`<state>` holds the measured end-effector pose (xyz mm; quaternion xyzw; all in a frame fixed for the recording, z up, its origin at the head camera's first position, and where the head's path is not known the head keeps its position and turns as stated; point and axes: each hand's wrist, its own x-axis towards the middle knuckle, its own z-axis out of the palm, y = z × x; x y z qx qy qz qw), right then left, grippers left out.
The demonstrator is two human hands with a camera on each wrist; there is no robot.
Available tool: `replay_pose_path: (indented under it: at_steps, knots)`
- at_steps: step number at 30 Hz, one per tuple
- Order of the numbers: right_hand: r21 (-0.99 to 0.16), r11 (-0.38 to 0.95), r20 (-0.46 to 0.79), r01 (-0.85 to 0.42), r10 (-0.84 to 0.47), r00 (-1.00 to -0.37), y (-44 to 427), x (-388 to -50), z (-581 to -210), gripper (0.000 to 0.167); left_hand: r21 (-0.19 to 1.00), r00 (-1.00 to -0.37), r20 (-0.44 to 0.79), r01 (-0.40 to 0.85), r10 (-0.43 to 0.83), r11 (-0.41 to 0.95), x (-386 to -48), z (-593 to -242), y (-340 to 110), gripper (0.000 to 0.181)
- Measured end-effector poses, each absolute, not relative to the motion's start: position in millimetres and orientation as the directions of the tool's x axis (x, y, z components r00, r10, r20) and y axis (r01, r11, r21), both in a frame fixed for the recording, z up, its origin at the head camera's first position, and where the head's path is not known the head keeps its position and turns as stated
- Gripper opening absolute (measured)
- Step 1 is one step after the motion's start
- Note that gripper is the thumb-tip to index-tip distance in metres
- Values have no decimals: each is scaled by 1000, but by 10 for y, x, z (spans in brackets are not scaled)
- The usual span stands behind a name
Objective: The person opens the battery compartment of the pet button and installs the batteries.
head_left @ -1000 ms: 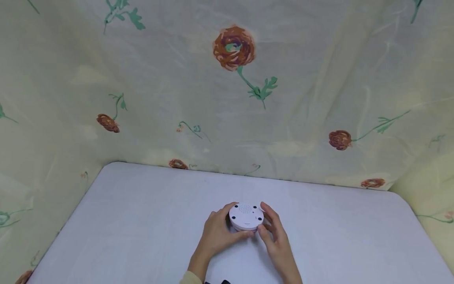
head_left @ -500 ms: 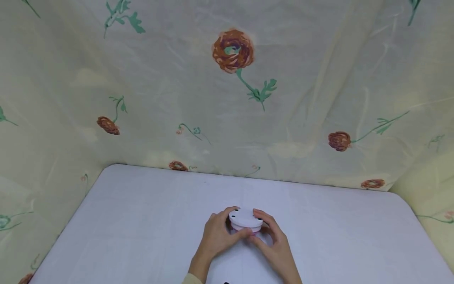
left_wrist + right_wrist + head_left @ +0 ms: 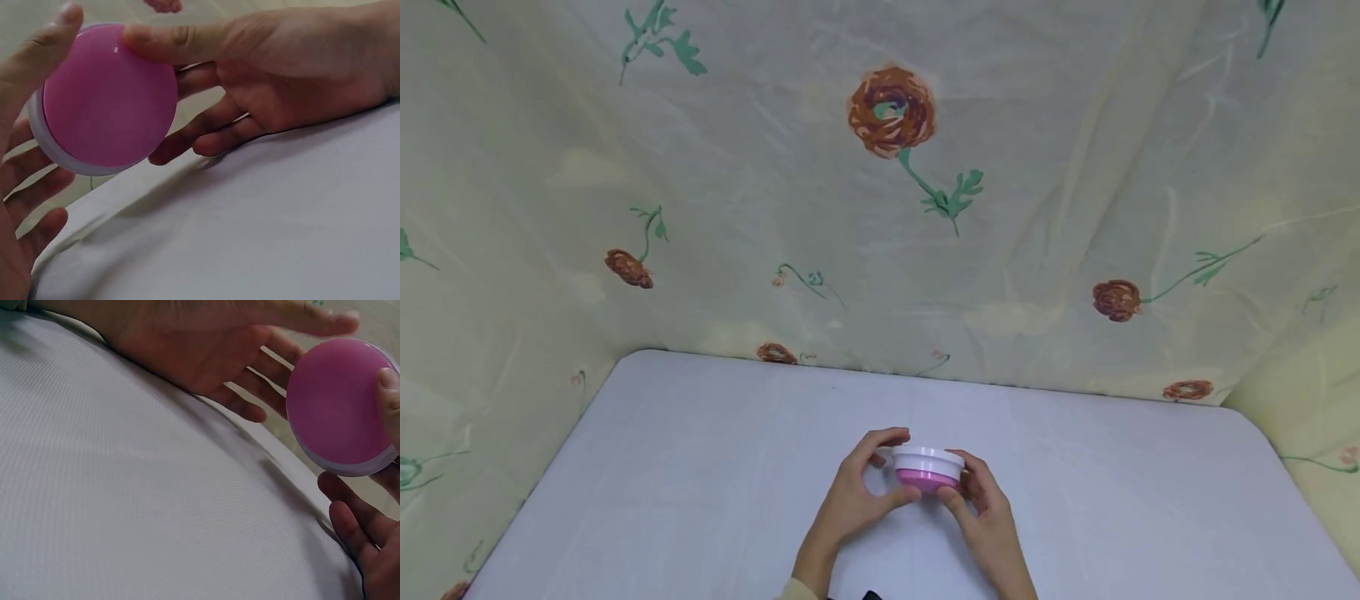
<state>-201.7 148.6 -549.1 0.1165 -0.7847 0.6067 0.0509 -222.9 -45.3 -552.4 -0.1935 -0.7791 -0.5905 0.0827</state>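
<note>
A round push button (image 3: 928, 463) with a white base and a pink domed cap is held above the table, tilted with its pink side down and toward me. My right hand (image 3: 992, 518) grips it from the right, thumb on the cap's edge and fingers behind the base. Cupped loosely around the other side is my left hand (image 3: 854, 493), its thumb and fingertips just off the rim. In the left wrist view the pink cap (image 3: 112, 97) faces the camera. The right wrist view shows the right thumb (image 3: 389, 403) lying over the cap; the base's underside is hidden there.
The hands are above a white table (image 3: 700, 467) with rounded far corners. Behind and beside it hangs a pale curtain (image 3: 1015, 208) printed with flowers. A small black object (image 3: 871, 595) shows at the bottom edge of the head view.
The button has turned over from its white underside with dark feet facing up to its pink cap facing me. The left hand has loosened from it, while the right hand has taken its grip.
</note>
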Motion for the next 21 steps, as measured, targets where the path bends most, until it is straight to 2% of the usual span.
replay_pose_path:
  at_steps: [3, 8, 13, 16, 21]
  knots:
    - [-942, 255, 200, -217, -91, -976, 1486, -2010, -5501, 41, 916, -919, 335, 369, 205, 158, -2228, -5517, -448, 62]
    - [-949, 250, 179, -190, -64, -982, 1465, -2013, -5504, 36, 967, -962, 216, 234, 166, 100, -2202, -5468, -428, 48]
    - [-946, 254, 191, -204, -74, -979, 1456, -2023, -5503, 39, 981, -977, 173, 182, 121, 69, -2190, -5415, -418, 44]
    - [-942, 243, 217, -231, -85, -972, 1458, -2024, -5510, 48, 987, -983, 154, 158, 96, 40, -2177, -5349, -419, 42]
    - [-916, 233, 298, -326, -149, -943, 1465, -2013, -5531, 82, 989, -986, 146, 146, 77, -5, -2192, -5356, -415, 41]
